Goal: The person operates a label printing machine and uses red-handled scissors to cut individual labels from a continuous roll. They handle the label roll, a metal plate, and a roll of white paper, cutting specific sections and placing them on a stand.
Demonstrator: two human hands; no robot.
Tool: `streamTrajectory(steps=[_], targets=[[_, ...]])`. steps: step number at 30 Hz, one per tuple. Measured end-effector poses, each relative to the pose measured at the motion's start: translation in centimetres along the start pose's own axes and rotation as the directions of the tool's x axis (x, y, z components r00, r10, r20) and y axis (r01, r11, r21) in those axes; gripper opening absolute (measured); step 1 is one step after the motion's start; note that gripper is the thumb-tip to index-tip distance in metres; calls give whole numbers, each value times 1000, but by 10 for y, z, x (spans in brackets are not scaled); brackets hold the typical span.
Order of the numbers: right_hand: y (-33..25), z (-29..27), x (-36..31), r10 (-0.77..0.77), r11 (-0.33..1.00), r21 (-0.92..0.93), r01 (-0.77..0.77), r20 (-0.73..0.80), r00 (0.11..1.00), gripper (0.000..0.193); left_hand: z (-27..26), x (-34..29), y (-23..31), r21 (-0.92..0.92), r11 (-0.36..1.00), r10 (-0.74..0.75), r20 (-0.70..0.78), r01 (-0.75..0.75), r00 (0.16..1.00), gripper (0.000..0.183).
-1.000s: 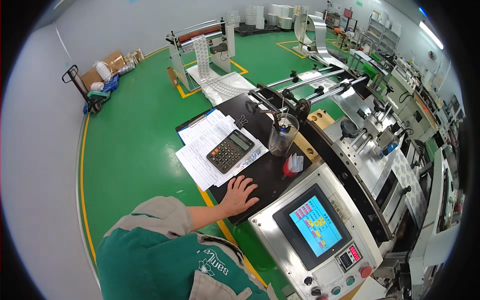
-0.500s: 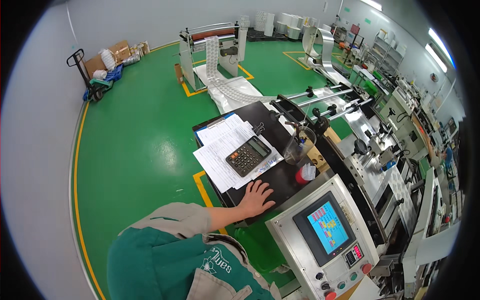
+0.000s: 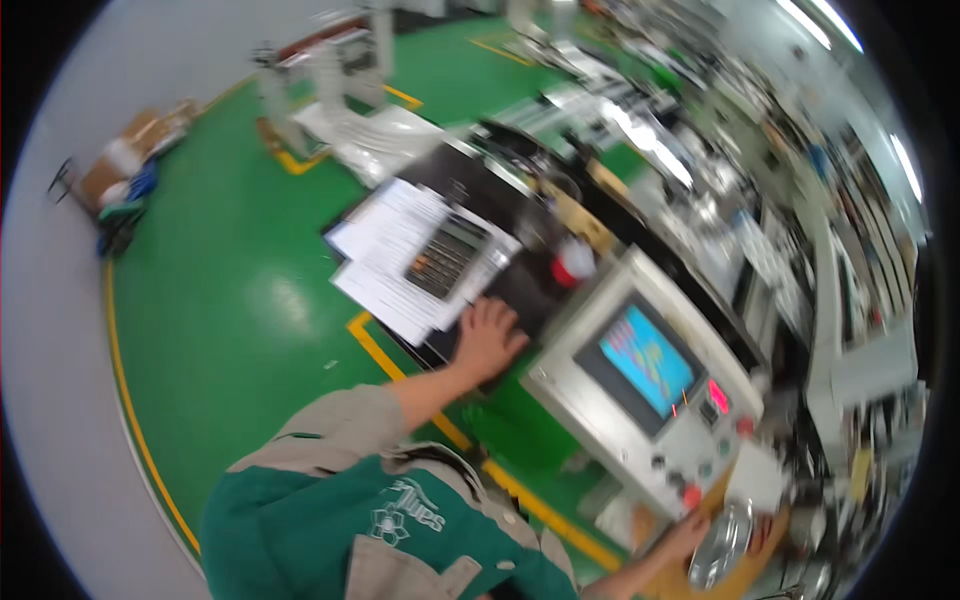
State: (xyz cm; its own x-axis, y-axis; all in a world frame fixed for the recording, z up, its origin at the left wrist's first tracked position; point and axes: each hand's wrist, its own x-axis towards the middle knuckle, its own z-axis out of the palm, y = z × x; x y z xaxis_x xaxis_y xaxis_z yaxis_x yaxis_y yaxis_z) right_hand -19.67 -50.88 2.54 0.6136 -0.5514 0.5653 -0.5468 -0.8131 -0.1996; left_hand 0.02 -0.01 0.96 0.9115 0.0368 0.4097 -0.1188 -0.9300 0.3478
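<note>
while the left hand [image 3: 487, 340] rests palm down on the near edge of the black table [image 3: 522, 287], its fingers loosely spread and gripping nothing, the right hand [image 3: 685, 537] is at the lower end of the control panel [image 3: 615, 430], just below a red button [image 3: 691, 496]. blur hides whether the right hand's fingers are closed, and i cannot tell if it touches the panel. just right of it, a shiny, silvery object [image 3: 722, 545] sits over a tan surface [image 3: 668, 583]. on the table, beyond the left hand, white papers [image 3: 378, 295] overlap, with a dark calculator [image 3: 450, 257] lying tilted on top. to the calculator's right stand a clear cup [image 3: 538, 222] and a red container [image 3: 572, 266], both smeared by blur. the panel, with its lit blue screen [image 3: 648, 362], stands between the two hands.
</note>
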Motion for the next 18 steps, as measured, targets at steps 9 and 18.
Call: streamTrajectory(steps=[9,18], targets=[[-76,-29,10,408,898,132,-419,103,907,31,28,-7,-35,110,994,-1,-13,2,1000,40],[-79,-36,10,419,876,214,-433,109,901,28,35,-9,-47,193,979,76,-80,-59,994,36]])
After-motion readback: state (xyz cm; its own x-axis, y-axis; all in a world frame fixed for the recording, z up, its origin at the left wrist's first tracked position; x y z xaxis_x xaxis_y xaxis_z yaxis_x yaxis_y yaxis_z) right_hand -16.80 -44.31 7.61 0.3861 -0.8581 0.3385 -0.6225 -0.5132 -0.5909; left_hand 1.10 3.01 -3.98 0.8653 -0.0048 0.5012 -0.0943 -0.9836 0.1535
